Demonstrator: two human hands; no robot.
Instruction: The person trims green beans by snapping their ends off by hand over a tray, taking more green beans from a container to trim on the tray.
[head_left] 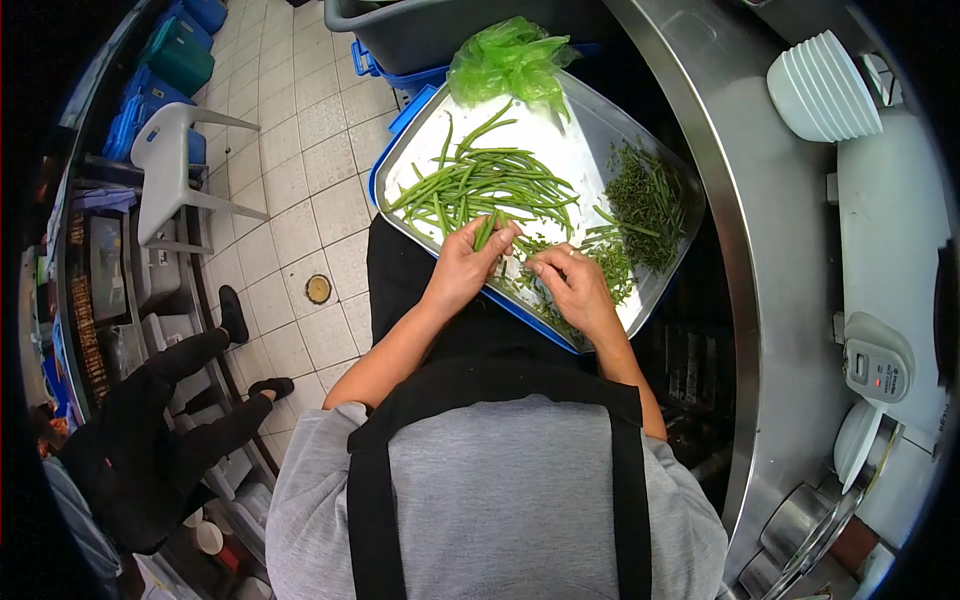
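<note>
Green beans (487, 232) stick up from between the fingers of my left hand (464, 268), which is closed around them. Close by on the right, my right hand (572, 284) has thumb and fingers pinched together; whatever is between them is too small to make out. Both hands are over the near side of a metal tray (585, 135). Behind my left hand lies a loose pile of long green beans (500, 178). Short green trimmings (612, 262) are scattered around my right hand, and a darker heap of short pieces (648, 205) fills the tray's right side.
A crumpled green plastic bag (512, 62) lies at the tray's far edge, beside a grey tub (420, 40). To the right runs a steel counter (725, 190) with stacked white bowls (825, 90). At left are a white stool (168, 160) and another person's legs (190, 390).
</note>
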